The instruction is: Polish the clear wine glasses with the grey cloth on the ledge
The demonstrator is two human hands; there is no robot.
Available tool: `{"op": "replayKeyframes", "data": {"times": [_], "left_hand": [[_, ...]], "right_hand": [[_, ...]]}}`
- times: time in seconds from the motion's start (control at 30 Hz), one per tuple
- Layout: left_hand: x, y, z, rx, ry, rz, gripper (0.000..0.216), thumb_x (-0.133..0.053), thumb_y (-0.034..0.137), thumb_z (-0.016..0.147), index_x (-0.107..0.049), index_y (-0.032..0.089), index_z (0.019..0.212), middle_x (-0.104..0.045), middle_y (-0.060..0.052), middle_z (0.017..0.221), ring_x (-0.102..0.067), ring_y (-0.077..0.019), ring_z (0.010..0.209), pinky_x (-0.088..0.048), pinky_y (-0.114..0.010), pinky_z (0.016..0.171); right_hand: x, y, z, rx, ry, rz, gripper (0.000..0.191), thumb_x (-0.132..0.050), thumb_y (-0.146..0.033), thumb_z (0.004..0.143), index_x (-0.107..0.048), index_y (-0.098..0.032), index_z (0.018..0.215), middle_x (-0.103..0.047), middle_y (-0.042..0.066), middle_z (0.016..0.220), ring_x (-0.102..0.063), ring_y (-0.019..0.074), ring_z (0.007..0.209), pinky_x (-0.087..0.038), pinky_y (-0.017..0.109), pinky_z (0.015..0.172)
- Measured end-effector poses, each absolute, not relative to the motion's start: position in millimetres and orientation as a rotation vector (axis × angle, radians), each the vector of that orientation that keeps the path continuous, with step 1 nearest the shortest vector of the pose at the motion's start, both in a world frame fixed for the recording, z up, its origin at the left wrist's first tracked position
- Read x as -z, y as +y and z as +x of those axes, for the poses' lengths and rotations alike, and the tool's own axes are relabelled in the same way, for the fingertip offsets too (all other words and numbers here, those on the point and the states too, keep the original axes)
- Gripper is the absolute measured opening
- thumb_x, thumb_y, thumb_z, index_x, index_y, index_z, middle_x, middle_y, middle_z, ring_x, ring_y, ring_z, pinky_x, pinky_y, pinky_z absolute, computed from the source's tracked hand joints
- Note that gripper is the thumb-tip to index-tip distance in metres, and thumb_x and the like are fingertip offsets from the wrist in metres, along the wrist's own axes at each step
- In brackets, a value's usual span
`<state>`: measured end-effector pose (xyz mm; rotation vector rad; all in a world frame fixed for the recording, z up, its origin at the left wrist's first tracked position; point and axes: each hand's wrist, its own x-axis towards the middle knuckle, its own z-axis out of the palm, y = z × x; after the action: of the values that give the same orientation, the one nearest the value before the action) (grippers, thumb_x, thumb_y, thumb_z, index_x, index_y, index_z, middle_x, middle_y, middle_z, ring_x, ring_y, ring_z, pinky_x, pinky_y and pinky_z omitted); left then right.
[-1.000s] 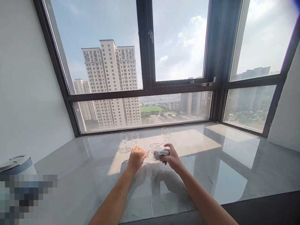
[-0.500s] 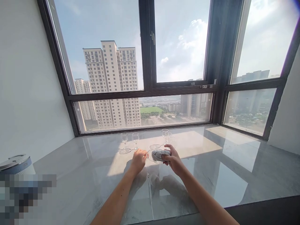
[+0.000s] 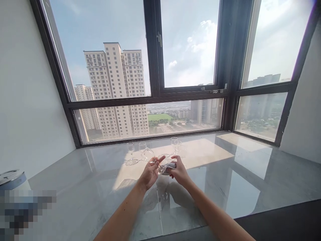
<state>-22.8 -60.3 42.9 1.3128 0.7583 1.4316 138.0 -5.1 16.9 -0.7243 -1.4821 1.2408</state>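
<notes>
My left hand (image 3: 149, 173) holds a clear wine glass (image 3: 150, 155) by its stem, tipped on its side with the foot toward the window. My right hand (image 3: 178, 172) is closed on a small grey cloth (image 3: 167, 166) pressed against the glass's bowl. Both hands hover just above a glossy grey marble sill (image 3: 100, 187). Two upright wine glasses (image 3: 130, 148) stand behind my left hand, and two more glasses (image 3: 175, 144) stand behind my right hand.
A large dark-framed window (image 3: 155, 97) backs the sill, with tower blocks outside. White walls close in left and right. A round grey-lidded container (image 3: 11, 177) sits at the far left. The sill's dark front edge (image 3: 276, 217) runs along the lower right.
My left hand has turned the glass so its foot now points up toward the window. My right hand with the cloth has shifted slightly left against the bowl. The camera view moved a little.
</notes>
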Motion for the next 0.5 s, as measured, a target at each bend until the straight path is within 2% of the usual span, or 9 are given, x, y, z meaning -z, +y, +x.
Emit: {"op": "replayKeyframes", "data": {"times": [0.17, 0.3, 0.4, 0.5], "left_hand": [[-40.5, -55.6, -24.5, -1.546, 0.940, 1.354, 0.031, -0.056, 0.053, 0.088, -0.045, 0.024, 0.092, -0.062, -0.013, 0.132, -0.047, -0.0255, 0.136, -0.042, -0.047, 0.105], [-26.8, -42.8, -37.9, -1.628, 1.006, 1.249, 0.030, -0.061, 0.049, 0.084, -0.045, 0.024, 0.090, -0.067, -0.014, 0.124, -0.056, -0.0266, 0.127, -0.041, -0.048, 0.103], [-9.6, -28.4, -40.6, -1.582, 1.181, 1.290, 0.028, -0.062, 0.043, 0.081, -0.044, 0.023, 0.091, -0.070, -0.015, 0.117, -0.064, -0.0258, 0.114, -0.046, -0.043, 0.095], [3.9, -11.5, -33.9, -1.499, 1.383, 1.395, 0.023, -0.061, 0.038, 0.081, -0.048, 0.022, 0.091, -0.072, -0.012, 0.112, -0.065, -0.0235, 0.110, -0.047, -0.036, 0.092]], "right_hand": [[-21.3, -10.1, 142.6, -1.497, -1.488, -0.668, 0.054, -0.067, -0.020, 0.061, -0.035, -0.025, 0.104, -0.058, -0.010, 0.063, -0.049, 0.0111, 0.042, -0.036, 0.021, 0.039], [-33.6, -10.7, 152.8, -1.574, -1.337, -0.588, 0.055, -0.069, -0.022, 0.062, -0.039, -0.024, 0.108, -0.059, -0.006, 0.068, -0.052, 0.0116, 0.047, -0.038, 0.023, 0.044], [-41.7, -7.2, 159.8, -1.417, -1.230, -0.600, 0.053, -0.070, -0.026, 0.064, -0.040, -0.024, 0.109, -0.059, -0.005, 0.070, -0.052, 0.0124, 0.049, -0.038, 0.024, 0.044], [-44.5, -5.4, 163.2, -1.012, -1.252, -0.650, 0.045, -0.067, -0.026, 0.069, -0.042, -0.024, 0.107, -0.057, -0.005, 0.071, -0.052, 0.0124, 0.051, -0.041, 0.025, 0.047]]}}
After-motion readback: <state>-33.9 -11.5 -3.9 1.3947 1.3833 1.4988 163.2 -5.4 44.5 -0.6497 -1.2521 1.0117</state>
